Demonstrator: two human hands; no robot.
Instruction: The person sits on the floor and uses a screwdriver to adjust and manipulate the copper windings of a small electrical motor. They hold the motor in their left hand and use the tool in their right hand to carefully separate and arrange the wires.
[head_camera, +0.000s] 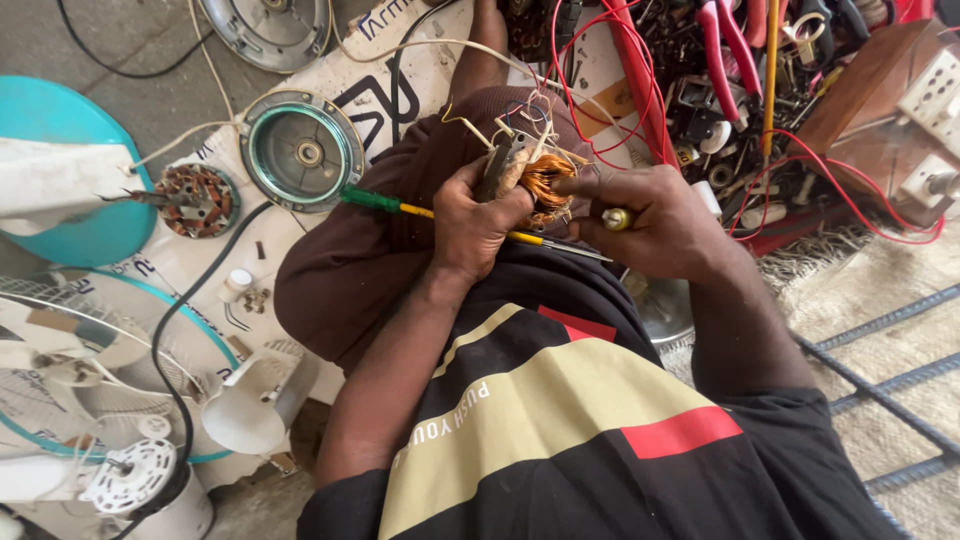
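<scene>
My left hand (472, 222) grips a fan motor stator with copper windings (540, 182) over my knee, its thin wires (520, 120) sticking up. A green-and-yellow screwdriver (400, 205) lies across my lap under that hand, its metal shaft pointing right. My right hand (660, 222) is closed around a small yellow-tipped tool (615, 217), its fingers touching the windings from the right.
A round motor housing cover (302, 150) and a second stator (198, 200) lie on the white sheet at left. Fan guard, teal blades and white fan parts (140, 475) fill the lower left. A cluttered toolbox with pliers and red wires (740, 80) sits upper right.
</scene>
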